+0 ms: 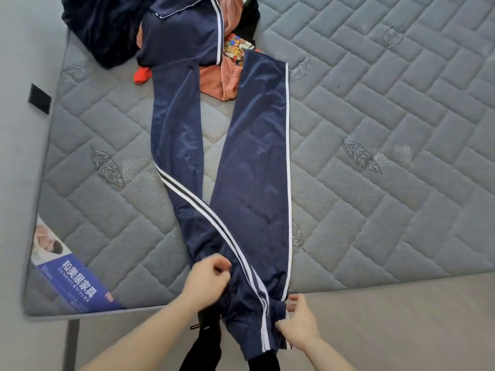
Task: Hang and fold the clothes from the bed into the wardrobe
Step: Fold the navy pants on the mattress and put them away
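Observation:
Navy track trousers (251, 167) with white side stripes lie stretched out on the grey quilted mattress (375, 129), legs pointing away from me and the waist hanging over the near edge. My left hand (206, 282) grips the fabric near the waist on the left side. My right hand (297, 322) pinches the waistband at its right edge, below the mattress edge. A matching navy jacket (182, 30) with white stripes lies at the far end on a pile of clothes.
The far pile holds an orange garment (219, 81), a red piece (142, 76), a patterned cloth (235, 49), black clothing (249, 17) and a dark blue fluffy item (104, 25). A blue label (75, 285) marks the mattress's near left corner. Floor lies below right.

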The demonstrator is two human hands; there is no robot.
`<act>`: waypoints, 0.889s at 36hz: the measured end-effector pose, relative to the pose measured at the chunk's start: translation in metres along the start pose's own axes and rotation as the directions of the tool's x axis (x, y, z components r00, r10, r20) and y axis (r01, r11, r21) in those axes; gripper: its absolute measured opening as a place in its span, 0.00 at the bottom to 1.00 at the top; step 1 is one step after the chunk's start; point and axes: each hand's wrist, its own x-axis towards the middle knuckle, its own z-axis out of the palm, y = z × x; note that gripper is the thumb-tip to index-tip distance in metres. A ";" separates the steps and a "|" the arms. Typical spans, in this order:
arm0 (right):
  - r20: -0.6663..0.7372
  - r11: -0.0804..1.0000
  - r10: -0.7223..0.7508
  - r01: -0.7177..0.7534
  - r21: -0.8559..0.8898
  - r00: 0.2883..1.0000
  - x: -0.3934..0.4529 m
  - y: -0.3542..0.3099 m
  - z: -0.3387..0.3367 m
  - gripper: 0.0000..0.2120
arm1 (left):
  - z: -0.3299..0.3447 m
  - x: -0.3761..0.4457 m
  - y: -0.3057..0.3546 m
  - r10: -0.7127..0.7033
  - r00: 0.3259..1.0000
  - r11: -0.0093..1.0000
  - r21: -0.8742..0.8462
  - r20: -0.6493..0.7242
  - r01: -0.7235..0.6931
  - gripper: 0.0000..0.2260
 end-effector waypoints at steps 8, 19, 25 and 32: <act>-0.191 0.943 -0.328 0.308 -0.129 0.925 0.026 -0.046 0.029 0.18 | -0.057 0.099 0.015 -0.276 0.905 0.958 -0.171 -0.323 0.230 0.25; -0.011 0.889 -0.431 0.423 -0.173 0.902 0.054 -0.081 0.048 0.02 | -0.055 0.133 0.030 -0.311 0.888 0.948 -0.181 -0.339 0.263 0.05; -0.062 0.889 -0.457 0.454 -0.052 0.887 0.042 -0.070 0.019 0.01 | -0.056 0.121 0.034 -0.366 0.862 0.924 -0.247 -0.351 0.291 0.14; -0.120 0.926 -0.376 0.377 -0.018 0.919 0.046 -0.064 -0.006 0.03 | -0.051 0.134 0.054 -0.414 0.895 0.910 -0.095 -0.163 0.403 0.20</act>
